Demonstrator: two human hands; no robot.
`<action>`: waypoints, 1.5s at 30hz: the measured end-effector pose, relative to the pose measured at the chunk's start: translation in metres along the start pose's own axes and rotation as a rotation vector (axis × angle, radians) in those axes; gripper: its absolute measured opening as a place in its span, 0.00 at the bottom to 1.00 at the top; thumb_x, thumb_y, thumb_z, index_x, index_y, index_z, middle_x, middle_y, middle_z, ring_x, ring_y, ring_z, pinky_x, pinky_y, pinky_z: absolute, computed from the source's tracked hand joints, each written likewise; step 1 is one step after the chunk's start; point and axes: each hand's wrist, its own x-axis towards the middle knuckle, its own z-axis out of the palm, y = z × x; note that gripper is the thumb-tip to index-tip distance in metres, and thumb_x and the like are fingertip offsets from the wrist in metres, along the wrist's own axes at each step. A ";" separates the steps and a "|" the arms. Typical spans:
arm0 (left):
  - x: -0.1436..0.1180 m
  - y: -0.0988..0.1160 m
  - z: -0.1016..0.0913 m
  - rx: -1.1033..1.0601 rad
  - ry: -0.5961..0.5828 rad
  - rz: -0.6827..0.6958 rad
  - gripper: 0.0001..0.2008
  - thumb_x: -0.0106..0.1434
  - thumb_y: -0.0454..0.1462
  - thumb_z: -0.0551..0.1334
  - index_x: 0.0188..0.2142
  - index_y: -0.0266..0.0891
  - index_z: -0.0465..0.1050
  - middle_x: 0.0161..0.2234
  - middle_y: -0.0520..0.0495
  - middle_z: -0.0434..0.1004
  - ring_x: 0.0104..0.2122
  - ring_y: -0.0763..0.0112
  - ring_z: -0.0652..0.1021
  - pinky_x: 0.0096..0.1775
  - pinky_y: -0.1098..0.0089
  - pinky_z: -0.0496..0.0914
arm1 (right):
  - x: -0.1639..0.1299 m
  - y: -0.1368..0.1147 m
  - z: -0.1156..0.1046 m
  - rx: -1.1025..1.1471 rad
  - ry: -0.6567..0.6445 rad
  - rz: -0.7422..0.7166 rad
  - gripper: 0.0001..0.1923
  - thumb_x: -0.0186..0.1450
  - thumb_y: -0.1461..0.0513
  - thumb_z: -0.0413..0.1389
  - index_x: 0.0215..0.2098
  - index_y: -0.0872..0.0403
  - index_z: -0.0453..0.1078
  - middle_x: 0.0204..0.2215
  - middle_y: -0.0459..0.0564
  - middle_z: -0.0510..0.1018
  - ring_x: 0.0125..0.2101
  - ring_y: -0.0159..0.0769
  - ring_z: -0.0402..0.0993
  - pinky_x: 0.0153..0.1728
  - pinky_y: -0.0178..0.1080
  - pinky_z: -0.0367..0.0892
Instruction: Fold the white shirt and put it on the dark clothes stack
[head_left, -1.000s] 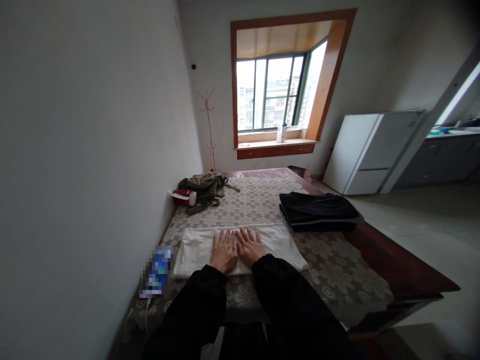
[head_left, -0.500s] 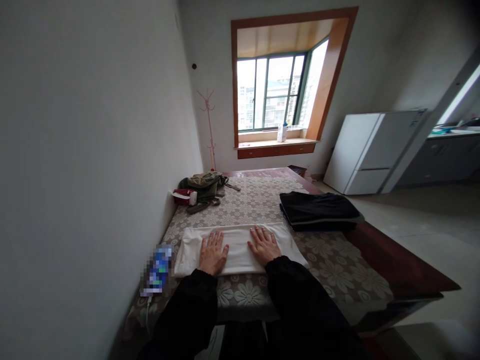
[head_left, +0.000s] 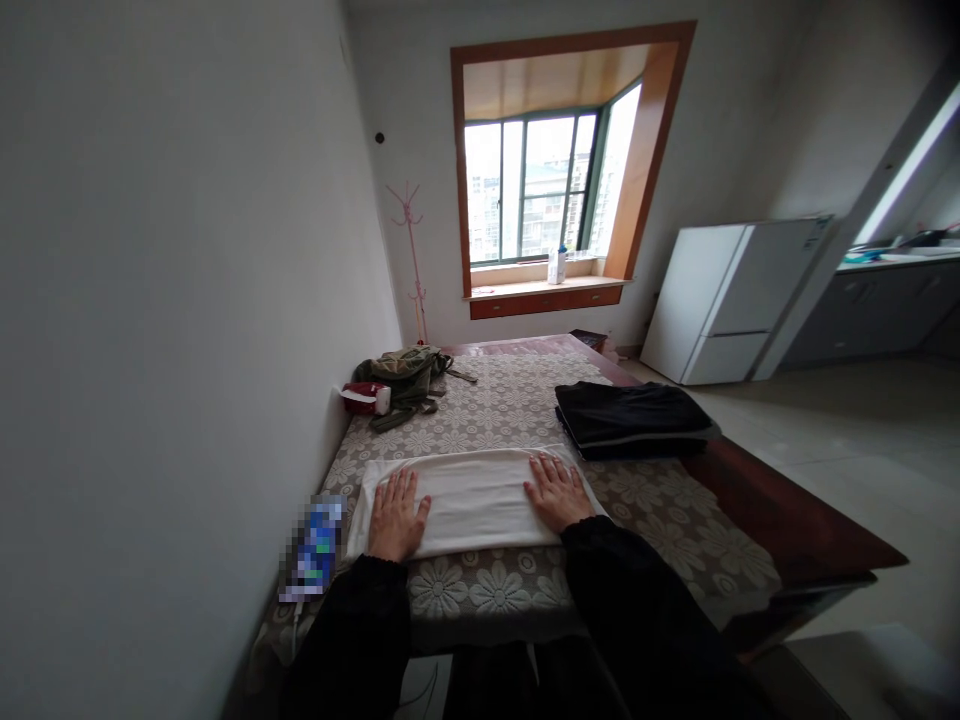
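A folded white cloth (head_left: 472, 498) lies flat on a flower-patterned table cover (head_left: 517, 410). My left hand (head_left: 395, 515) presses palm-down on the cloth's left end, fingers spread. At the cloth's right end my right hand (head_left: 556, 492) lies flat as well. Both hands hold nothing. My black sleeves reach in from the bottom of the view.
A folded black garment (head_left: 634, 418) sits to the right of the cloth. A green bag (head_left: 405, 368) and a red-and-white object (head_left: 362, 397) lie at the far left. A blurred blue item (head_left: 315, 548) rests by the wall. A white fridge (head_left: 731, 300) stands right of the table.
My hands have slid apart along the white cloth, from touching at its middle to resting near its two ends.
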 end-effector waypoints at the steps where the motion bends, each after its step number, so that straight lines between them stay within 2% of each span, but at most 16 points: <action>1: 0.000 0.000 0.000 0.002 0.001 0.004 0.31 0.73 0.47 0.47 0.70 0.37 0.59 0.72 0.39 0.59 0.71 0.53 0.59 0.70 0.47 0.50 | 0.000 0.000 -0.001 0.002 -0.006 0.002 0.32 0.75 0.53 0.39 0.74 0.54 0.53 0.74 0.54 0.54 0.72 0.51 0.48 0.70 0.57 0.39; 7: -0.005 0.000 -0.001 0.002 0.000 0.010 0.31 0.73 0.47 0.46 0.70 0.36 0.58 0.72 0.39 0.58 0.72 0.53 0.58 0.71 0.46 0.49 | -0.003 0.001 -0.003 -0.010 0.003 -0.004 0.32 0.75 0.53 0.38 0.74 0.55 0.53 0.74 0.54 0.54 0.72 0.50 0.48 0.70 0.57 0.39; 15: -0.006 0.002 -0.003 0.008 -0.009 -0.001 0.32 0.73 0.48 0.47 0.71 0.37 0.58 0.72 0.40 0.59 0.72 0.54 0.58 0.71 0.47 0.48 | -0.011 0.007 0.007 -0.035 0.097 -0.064 0.31 0.75 0.54 0.38 0.73 0.55 0.55 0.73 0.55 0.55 0.71 0.51 0.49 0.70 0.57 0.40; 23: -0.004 0.008 -0.015 0.014 -0.052 -0.007 0.31 0.73 0.47 0.47 0.71 0.38 0.56 0.73 0.42 0.55 0.72 0.55 0.57 0.71 0.47 0.48 | -0.021 0.010 0.003 -0.046 0.072 -0.077 0.31 0.74 0.56 0.40 0.73 0.55 0.56 0.73 0.54 0.56 0.72 0.51 0.48 0.70 0.57 0.41; 28: -0.004 0.007 -0.017 0.000 -0.064 0.004 0.32 0.73 0.47 0.49 0.72 0.38 0.54 0.73 0.42 0.55 0.72 0.54 0.56 0.71 0.45 0.47 | -0.022 0.013 0.002 -0.047 0.101 -0.112 0.31 0.74 0.56 0.40 0.73 0.56 0.55 0.73 0.55 0.56 0.71 0.51 0.50 0.70 0.57 0.43; 32: -0.004 0.003 -0.014 -0.030 -0.057 0.028 0.33 0.72 0.46 0.50 0.73 0.41 0.49 0.73 0.43 0.54 0.73 0.55 0.54 0.72 0.45 0.46 | -0.024 0.014 0.000 -0.031 0.134 -0.139 0.32 0.74 0.55 0.40 0.75 0.54 0.50 0.73 0.55 0.56 0.71 0.50 0.51 0.70 0.58 0.44; 38: -0.002 0.001 -0.016 -0.058 -0.082 0.038 0.35 0.73 0.47 0.50 0.75 0.43 0.40 0.74 0.44 0.50 0.73 0.54 0.52 0.72 0.44 0.46 | -0.024 0.012 -0.010 0.032 0.138 -0.188 0.36 0.74 0.56 0.41 0.77 0.50 0.34 0.75 0.54 0.49 0.72 0.52 0.49 0.69 0.61 0.46; 45: 0.003 0.003 -0.023 -0.071 -0.164 0.001 0.36 0.73 0.48 0.51 0.75 0.46 0.39 0.75 0.48 0.46 0.74 0.54 0.51 0.72 0.45 0.48 | -0.019 0.006 -0.023 0.117 0.096 -0.163 0.37 0.73 0.55 0.41 0.77 0.49 0.36 0.75 0.53 0.51 0.71 0.54 0.51 0.69 0.63 0.46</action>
